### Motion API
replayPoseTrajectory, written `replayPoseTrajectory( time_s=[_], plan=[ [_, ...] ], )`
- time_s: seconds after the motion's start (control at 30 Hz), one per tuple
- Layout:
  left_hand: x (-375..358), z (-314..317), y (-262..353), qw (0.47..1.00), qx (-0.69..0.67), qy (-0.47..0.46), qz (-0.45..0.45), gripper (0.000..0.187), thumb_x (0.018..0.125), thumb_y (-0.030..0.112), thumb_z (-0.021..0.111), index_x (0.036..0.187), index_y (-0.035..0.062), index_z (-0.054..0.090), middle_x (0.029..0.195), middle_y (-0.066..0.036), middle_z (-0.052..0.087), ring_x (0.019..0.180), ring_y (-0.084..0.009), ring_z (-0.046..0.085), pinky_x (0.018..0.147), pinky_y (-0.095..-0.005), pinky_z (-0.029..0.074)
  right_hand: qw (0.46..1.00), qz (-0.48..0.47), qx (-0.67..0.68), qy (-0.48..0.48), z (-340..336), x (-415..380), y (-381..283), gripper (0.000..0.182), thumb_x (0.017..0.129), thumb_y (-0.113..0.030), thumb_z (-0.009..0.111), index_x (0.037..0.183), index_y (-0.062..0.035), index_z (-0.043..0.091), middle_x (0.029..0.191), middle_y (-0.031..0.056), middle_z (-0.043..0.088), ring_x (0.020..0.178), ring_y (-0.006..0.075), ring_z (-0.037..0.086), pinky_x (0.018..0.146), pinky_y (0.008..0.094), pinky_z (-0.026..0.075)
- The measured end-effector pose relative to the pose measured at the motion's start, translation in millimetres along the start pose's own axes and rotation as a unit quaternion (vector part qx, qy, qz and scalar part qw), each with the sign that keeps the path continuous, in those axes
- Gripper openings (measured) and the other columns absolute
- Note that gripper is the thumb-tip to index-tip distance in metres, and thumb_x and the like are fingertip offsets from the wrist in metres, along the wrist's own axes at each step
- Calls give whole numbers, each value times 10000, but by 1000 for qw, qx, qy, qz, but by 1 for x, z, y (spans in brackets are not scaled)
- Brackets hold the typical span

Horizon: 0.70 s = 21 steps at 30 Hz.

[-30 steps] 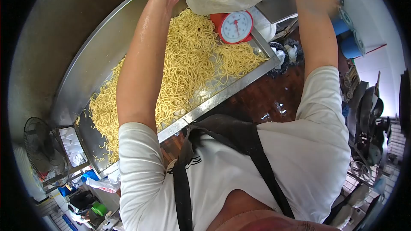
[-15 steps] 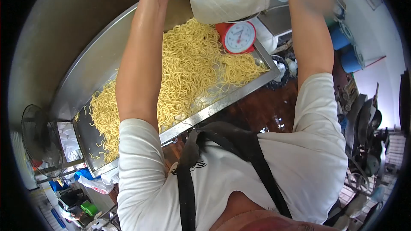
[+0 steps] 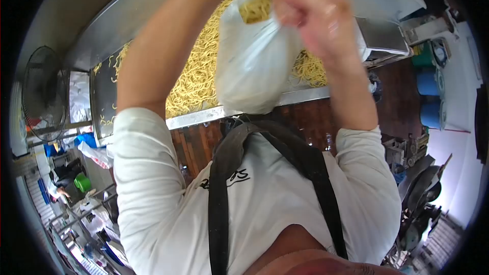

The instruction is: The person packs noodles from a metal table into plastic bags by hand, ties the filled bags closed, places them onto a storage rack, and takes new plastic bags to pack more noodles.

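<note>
A whitish plastic bag of noodles (image 3: 252,66) hangs in front of my chest, its neck drawn together and twisted. Yellow noodles show through a clear patch near its top. My right hand (image 3: 321,12), slightly blurred, is closed round the gathered neck. My left forearm (image 3: 168,46) reaches up to the same neck; the left hand is mostly cut off by the top edge, so its fingers cannot be made out. Behind the bag, loose yellow noodles (image 3: 196,81) lie heaped in a metal tray (image 3: 196,118), with a smaller pile (image 3: 310,69) to the right.
A metal box-like surface (image 3: 382,35) stands right of the tray. A fan (image 3: 45,91) is at the left. Blue drums (image 3: 432,114) and dark pans (image 3: 425,188) line the right side. Wooden-looking floor (image 3: 196,147) shows between the tray and my body.
The wide-open bag of noodles has come down closer to my chest and is now gathered at its neck. My right hand has moved inward to it. The red scale is hidden now.
</note>
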<state>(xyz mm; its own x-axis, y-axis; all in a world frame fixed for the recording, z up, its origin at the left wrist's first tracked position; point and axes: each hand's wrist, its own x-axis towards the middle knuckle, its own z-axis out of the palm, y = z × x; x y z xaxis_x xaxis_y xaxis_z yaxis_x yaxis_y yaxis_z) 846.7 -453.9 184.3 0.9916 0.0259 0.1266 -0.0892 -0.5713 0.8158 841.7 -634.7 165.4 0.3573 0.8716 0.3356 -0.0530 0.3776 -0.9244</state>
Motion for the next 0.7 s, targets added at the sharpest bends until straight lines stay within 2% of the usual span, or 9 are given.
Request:
replayPoseTrajectory(
  time_s=[0.03,0.07,0.13,0.17,0.23,0.33,0.43,0.57,0.7],
  plan=[
    [-27,9,-17,993,112,-12,-25,317,924,316,603,915,4,663,760,-75,622,700,-168,568,642,-353,493,998,38,51,-10,11,-3,30,226,927,-180,620,1005,29,654,691,22,588,566,81,431,564,242,342],
    [-62,21,-64,996,-45,-45,-68,365,941,366,568,1022,20,652,843,-83,656,774,-192,614,698,-354,508,992,73,100,-20,17,-6,59,199,943,-163,598,1011,13,658,708,13,600,557,42,384,546,211,291],
    [-135,54,-123,969,-158,-58,-181,472,980,427,472,1146,16,635,963,-92,697,861,-205,652,799,-334,516,983,163,69,-55,8,-7,111,196,943,-165,604,1025,6,652,816,43,648,623,80,496,601,227,397],
    [-168,82,-154,983,-10,51,-178,479,991,413,458,1171,0,619,979,-96,698,877,-170,648,833,-293,501,971,206,114,-37,9,-4,136,192,940,-158,607,1030,7,646,853,52,651,676,96,534,641,235,427],
    [-215,132,-200,879,-367,254,-168,343,986,341,522,1061,22,622,875,-69,671,796,-116,614,770,-246,478,930,305,205,-1,15,-9,184,186,935,-145,613,1039,8,634,927,70,658,782,128,610,722,250,486],
    [-262,134,-194,831,-308,386,-255,187,938,217,604,918,32,585,743,-23,603,665,-92,545,625,-244,439,958,245,140,-56,35,4,258,238,934,-149,620,1098,23,612,1014,98,652,962,187,643,846,291,509],
    [-267,126,-211,771,-336,456,-291,130,902,115,608,828,87,505,680,21,501,566,-75,425,528,-251,360,968,197,-140,-73,64,-8,289,308,922,-184,634,1148,24,609,1016,136,656,950,228,643,837,317,502],
    [-269,108,-215,864,-244,281,-340,174,874,126,634,754,85,514,635,13,491,560,-83,445,518,-249,363,881,8,-427,-206,54,-30,302,363,846,-218,699,1181,-88,649,1019,195,664,924,311,651,791,355,496],
    [-255,109,-211,874,-213,273,-341,148,854,149,676,781,57,584,636,-5,531,571,-106,481,522,-262,374,860,251,-254,-364,39,-13,293,282,809,-131,693,1084,-93,644,1042,201,611,991,369,598,837,401,477]
  ],
)
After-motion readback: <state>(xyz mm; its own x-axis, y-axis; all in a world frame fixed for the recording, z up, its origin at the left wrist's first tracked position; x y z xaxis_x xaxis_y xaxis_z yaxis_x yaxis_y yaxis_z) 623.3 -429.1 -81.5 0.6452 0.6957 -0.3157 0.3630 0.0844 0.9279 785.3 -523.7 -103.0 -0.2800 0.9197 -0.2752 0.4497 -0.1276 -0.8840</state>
